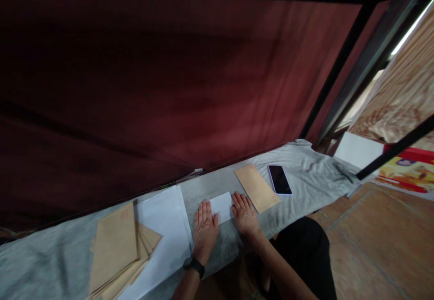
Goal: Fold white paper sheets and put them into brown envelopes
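A small white folded paper lies on the grey cloth between my two hands. My left hand rests flat at the paper's left edge, fingers stretched out and pointing away from me. At the right edge lies my right hand, its fingers also extended and the palm down. Just right of that hand is a single brown envelope, flat on the cloth. Left of my left hand is a stack of larger white sheets, partly covered by a pile of brown envelopes.
A phone with a dark screen lies right of the single envelope. The grey cloth covers a narrow bench against a dark red panel. Black metal bars rise at the right. A printed box stands on the tiled floor.
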{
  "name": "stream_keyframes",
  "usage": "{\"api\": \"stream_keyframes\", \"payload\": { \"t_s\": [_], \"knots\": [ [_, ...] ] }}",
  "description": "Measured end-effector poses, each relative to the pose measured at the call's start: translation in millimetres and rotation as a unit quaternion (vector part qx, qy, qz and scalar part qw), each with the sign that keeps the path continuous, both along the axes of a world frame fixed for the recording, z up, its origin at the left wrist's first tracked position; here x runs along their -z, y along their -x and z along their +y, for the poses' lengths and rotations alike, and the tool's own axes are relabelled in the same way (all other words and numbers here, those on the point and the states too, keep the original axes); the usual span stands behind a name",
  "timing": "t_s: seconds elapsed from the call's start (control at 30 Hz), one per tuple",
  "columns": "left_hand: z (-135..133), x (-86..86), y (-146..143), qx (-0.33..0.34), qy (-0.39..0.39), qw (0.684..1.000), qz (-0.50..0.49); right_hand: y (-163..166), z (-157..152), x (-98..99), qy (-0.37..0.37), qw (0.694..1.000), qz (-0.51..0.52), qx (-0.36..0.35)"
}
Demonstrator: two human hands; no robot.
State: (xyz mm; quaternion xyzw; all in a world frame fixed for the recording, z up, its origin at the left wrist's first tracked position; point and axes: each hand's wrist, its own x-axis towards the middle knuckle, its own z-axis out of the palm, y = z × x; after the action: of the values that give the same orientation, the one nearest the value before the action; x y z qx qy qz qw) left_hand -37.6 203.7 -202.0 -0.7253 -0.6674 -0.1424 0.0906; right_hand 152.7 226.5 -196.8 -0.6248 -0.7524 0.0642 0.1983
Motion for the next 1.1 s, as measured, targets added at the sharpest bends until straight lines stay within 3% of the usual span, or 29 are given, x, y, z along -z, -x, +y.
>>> {"api": "stream_keyframes", "payload": {
  "t_s": [0.17,0.3,0.37,0.47,0.67,0.97,1.1],
  "knots": [
    [-3,-1.1,-1,-0.005,0.007,1.000,-0.011,7,-1,-8.1,-0.035,0.999,0.032,0.019],
    [-2,3.0,0,-0.007,0.021,0.999,-0.025,34,-2,-20.8,-0.022,0.991,0.040,-0.124],
    [-3,3.4,0,-0.007,0.022,0.999,-0.023,41,-1,-21.4,0.002,0.990,0.036,-0.137],
    [-4,0.3,-1,-0.004,0.012,1.000,-0.015,38,5,-14.9,0.019,0.993,0.016,-0.119],
    [-5,-3.5,-1,0.008,-0.014,1.000,-0.016,23,28,-2.9,-0.025,0.994,-0.018,-0.101],
    [-8,-8.6,-2,0.014,0.007,1.000,-0.021,13,59,-10.5,-0.018,0.996,-0.043,-0.076],
    [-8,-11.3,-4,0.010,0.012,1.000,-0.026,13,59,-15.8,-0.020,0.999,-0.025,-0.044]
  ]
}}
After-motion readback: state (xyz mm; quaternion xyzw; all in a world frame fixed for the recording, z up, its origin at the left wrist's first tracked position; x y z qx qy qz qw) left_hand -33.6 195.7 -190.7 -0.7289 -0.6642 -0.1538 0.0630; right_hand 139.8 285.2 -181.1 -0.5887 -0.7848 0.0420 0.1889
